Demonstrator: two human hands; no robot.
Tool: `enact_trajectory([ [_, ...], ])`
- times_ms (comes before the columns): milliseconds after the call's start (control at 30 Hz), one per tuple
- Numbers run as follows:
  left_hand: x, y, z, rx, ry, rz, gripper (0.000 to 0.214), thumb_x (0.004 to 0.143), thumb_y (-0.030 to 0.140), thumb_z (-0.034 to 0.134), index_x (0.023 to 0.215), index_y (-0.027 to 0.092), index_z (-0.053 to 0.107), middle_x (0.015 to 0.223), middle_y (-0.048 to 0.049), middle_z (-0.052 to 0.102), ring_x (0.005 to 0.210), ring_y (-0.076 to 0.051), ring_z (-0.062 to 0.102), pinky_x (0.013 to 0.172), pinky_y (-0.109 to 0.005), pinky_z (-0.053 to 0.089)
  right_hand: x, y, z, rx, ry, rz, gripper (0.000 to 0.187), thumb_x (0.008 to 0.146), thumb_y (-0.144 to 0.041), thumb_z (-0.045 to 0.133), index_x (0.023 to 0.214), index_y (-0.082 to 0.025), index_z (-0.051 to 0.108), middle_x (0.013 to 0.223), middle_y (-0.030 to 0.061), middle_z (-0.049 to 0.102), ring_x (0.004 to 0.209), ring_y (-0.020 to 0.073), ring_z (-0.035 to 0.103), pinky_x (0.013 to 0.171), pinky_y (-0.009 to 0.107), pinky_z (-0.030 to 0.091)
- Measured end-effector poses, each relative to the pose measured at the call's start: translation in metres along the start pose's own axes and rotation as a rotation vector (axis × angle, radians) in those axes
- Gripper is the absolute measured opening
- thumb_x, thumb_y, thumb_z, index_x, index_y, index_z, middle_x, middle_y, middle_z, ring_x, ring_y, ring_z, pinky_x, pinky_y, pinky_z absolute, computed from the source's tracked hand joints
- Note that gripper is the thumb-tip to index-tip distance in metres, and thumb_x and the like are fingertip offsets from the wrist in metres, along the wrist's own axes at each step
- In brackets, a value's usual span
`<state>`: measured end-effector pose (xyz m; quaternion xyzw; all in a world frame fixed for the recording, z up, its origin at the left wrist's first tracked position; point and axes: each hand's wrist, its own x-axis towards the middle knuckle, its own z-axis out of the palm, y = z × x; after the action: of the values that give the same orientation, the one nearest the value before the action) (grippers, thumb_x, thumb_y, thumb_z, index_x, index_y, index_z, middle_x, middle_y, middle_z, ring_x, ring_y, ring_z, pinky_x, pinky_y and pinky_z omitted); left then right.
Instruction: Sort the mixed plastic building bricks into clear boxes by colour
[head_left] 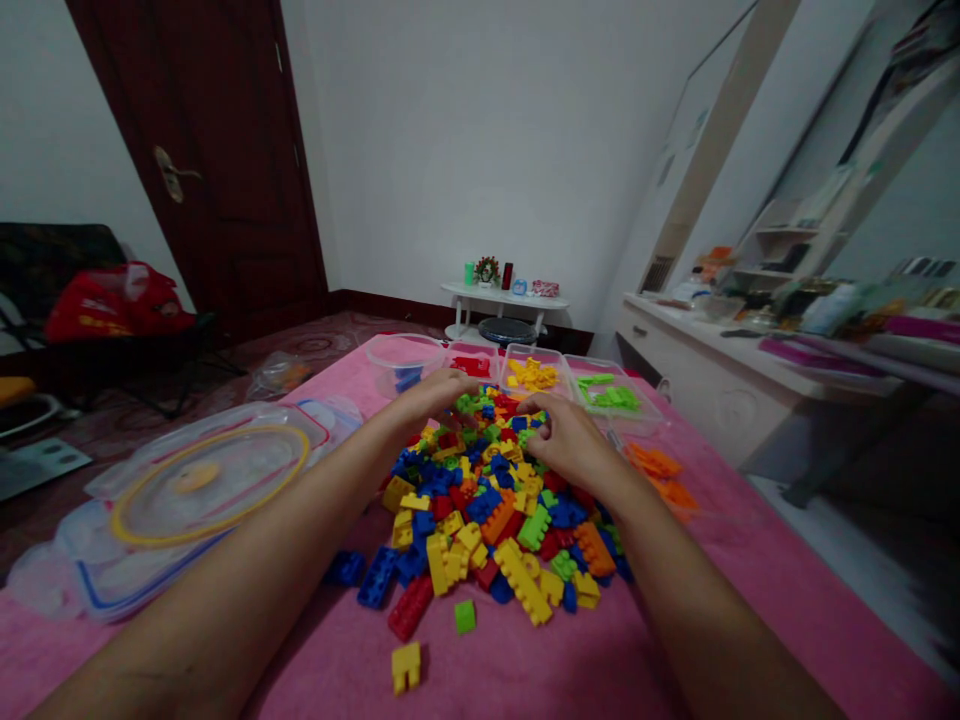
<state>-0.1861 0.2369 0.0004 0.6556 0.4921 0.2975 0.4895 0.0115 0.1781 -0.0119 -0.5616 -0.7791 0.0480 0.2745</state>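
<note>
Four tubs [390, 350] | one brick pile [487, 520] | left hand [431, 395], right hand [559, 437] curled, hold unclear

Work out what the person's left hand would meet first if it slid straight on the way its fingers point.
The left hand points away across the brick pile; most likely it would meet the clear tub of red bricks just beyond, though depth there is hard to judge.

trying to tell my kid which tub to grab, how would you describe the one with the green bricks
On the pink blanket, beyond the heap of coloured bricks, stands a row of clear tubs. Take the tub just right of the tub of yellow bricks: it alone holds green bricks.
</note>
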Motion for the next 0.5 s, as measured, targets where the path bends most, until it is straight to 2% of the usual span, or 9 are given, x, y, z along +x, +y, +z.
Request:
enact_trajectory([
  [67, 0.001, 0.002, -0.005, 0.215, 0.047, 0.048, 0.021, 0.068, 0.032, 0.052, 0.08, 0.016, 0.054, 0.082, -0.0038, 0.062, 0.061, -0.014, 0.063, 0.048, -0.021, 0.045, 0.0, 0.002, 0.001, 0.017, 0.058, -0.017, 0.054, 0.061, -0.007, 0.052, 0.113, -0.017, 0.061, 0.1, 0.0058, 0.064, 0.07, 0.0128, 0.053, 0.066, 0.024, 0.04],
  [133, 0.003, 0.001, -0.01, 0.492, 0.11, 0.137, 0.016, 0.067, 0.031, 0.053, 0.069, 0.015, 0.056, 0.065, -0.0023, 0.059, 0.057, -0.014, 0.059, 0.049, -0.021, 0.041, 0.001, 0.002, -0.001, 0.013, 0.098, -0.009, 0.056, 0.062, -0.008, 0.052, 0.116, -0.018, 0.061, 0.106, 0.0066, 0.063, 0.074, 0.0139, 0.054, 0.068, 0.025, 0.041],
  [200, 0.005, -0.001, -0.014, 0.745, 0.172, 0.206, 0.018, 0.067, 0.031, 0.053, 0.06, 0.015, 0.057, 0.055, -0.0018, 0.055, 0.055, -0.014, 0.056, 0.05, -0.022, 0.038, 0.001, 0.001, -0.003, 0.003, 0.108, 0.007, 0.045, 0.064, -0.009, 0.051, 0.105, -0.02, 0.067, 0.101, 0.0051, 0.066, 0.076, 0.0151, 0.056, 0.07, 0.026, 0.041],
  [300, 0.005, -0.007, -0.017, 0.99, 0.267, 0.178, 0.02, 0.065, 0.033, 0.056, 0.057, 0.016, 0.06, 0.055, -0.0033, 0.057, 0.058, -0.016, 0.056, 0.051, -0.023, 0.035, 0.002, -0.001, -0.005, 0.002, 0.097, 0.028, 0.032, 0.066, -0.011, 0.05, 0.085, -0.022, 0.073, 0.087, 0.0019, 0.069, 0.075, 0.0157, 0.058, 0.069, 0.026, 0.041],
  [367, 0.004, -0.011, -0.019, 1.028, 0.217, 0.131, 0.021, 0.066, 0.035, 0.058, 0.059, 0.015, 0.061, 0.057, -0.0042, 0.059, 0.058, -0.016, 0.057, 0.051, -0.022, 0.035, 0.003, -0.002, -0.004, 0.001, 0.093, 0.034, 0.031, 0.067, -0.012, 0.049, 0.082, -0.023, 0.073, 0.082, 0.0009, 0.069, 0.073, 0.0155, 0.058, 0.067, 0.025, 0.041],
  [500, 0.005, -0.019, -0.022, 0.87, -0.067, 0.061, 0.026, 0.062, 0.037, 0.066, 0.075, 0.015, 0.064, 0.064, -0.0026, 0.063, 0.052, -0.013, 0.056, 0.046, -0.02, 0.036, 0.003, -0.001, -0.001, -0.017, 0.084, 0.034, 0.029, 0.068, -0.013, 0.05, 0.082, -0.023, 0.074, 0.079, 0.0009, 0.069, 0.07, 0.0157, 0.059, 0.066, 0.026, 0.041],
])
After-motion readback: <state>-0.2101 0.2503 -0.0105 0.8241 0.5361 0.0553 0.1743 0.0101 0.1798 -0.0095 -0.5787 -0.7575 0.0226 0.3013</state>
